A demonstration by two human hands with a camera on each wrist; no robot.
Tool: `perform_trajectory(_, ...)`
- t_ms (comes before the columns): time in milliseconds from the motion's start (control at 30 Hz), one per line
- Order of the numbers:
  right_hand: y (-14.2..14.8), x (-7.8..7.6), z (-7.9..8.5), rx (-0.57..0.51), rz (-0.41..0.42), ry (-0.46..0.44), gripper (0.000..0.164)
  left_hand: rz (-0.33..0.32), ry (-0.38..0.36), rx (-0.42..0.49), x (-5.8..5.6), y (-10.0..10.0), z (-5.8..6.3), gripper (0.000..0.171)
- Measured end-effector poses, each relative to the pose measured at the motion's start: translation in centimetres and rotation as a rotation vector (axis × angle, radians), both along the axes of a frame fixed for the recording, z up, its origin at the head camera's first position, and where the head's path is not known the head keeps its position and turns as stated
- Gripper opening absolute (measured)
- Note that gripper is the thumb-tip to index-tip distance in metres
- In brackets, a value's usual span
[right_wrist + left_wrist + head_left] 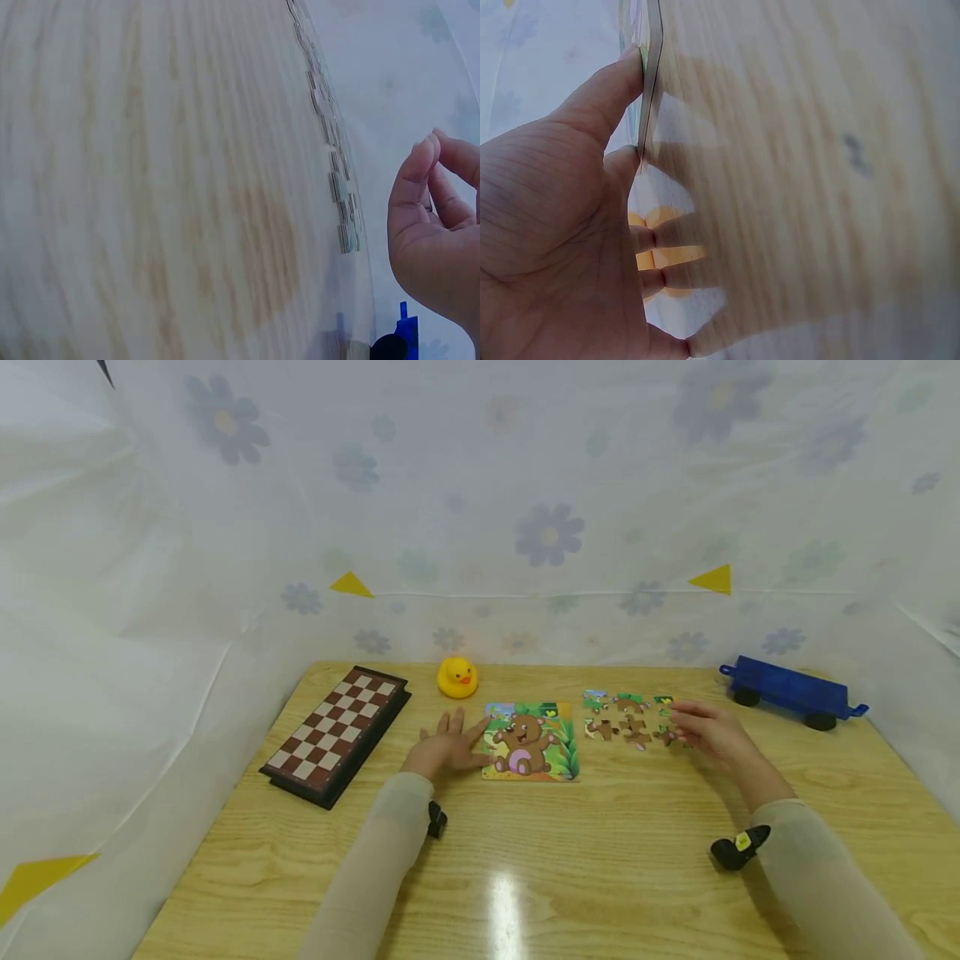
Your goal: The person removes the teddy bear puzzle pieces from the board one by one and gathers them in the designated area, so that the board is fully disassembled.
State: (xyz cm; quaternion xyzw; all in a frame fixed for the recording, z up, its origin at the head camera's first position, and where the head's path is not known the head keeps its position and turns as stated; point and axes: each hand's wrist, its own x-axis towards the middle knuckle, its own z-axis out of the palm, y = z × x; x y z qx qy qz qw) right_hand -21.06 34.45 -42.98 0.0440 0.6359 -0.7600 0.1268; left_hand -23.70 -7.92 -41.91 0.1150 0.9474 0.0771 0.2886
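Observation:
A bear picture puzzle board (528, 743) lies flat on the wooden table. My left hand (447, 748) is spread palm down at its left side; in the left wrist view the thumb (615, 90) and index fingertip meet the board's edge. Right of the board, several loose jigsaw pieces (633, 727) lie in two rows. Over their right end is my right hand (708, 733). In the right wrist view its thumb and index fingertips (431, 142) come together above the table, and nothing shows between them. The hand partly covers the rightmost pieces in the head view.
A folded checkered board box (337, 731) lies on the left. Behind the left hand sits a yellow rubber duck (457, 678). A blue toy trailer with black wheels (791, 692) stands at the back right. Flowered white sheeting (480, 627) hangs behind the table.

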Motion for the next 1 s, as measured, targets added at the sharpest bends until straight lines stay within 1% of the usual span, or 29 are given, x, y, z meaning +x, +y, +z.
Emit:
perform_trajectory(133,-0.8,-0.2,-0.1,-0.004,0.032,0.034,0.020,0.007,-0.004,0.012,0.0,0.0,0.1,0.080)
perform_trajectory(200,-1.2,-0.3,-0.2,0.011,0.044,0.043,0.020,0.005,-0.004,0.016,0.1,0.0,0.2,0.080)
perform_trajectory(533,-4.1,-1.2,-0.3,0.062,0.101,0.039,0.018,0.009,-0.006,0.028,0.2,0.0,0.4,0.079)
perform_trajectory(667,-5.7,-1.8,-1.0,0.142,0.143,0.052,0.038,0.009,-0.006,0.023,0.2,0.1,0.4,0.079)
perform_trajectory(767,-6.9,-2.0,-1.3,0.213,0.178,0.079,0.051,0.012,-0.004,0.028,0.3,0.2,0.4,0.079)
perform_trajectory(900,-8.7,-2.0,-1.3,0.258,0.221,0.101,0.051,0.012,0.001,0.029,0.3,0.1,0.4,0.079)
perform_trajectory(1000,-9.9,-2.1,-1.5,0.257,0.255,0.101,0.051,0.014,0.001,0.027,0.3,0.1,0.4,0.080)
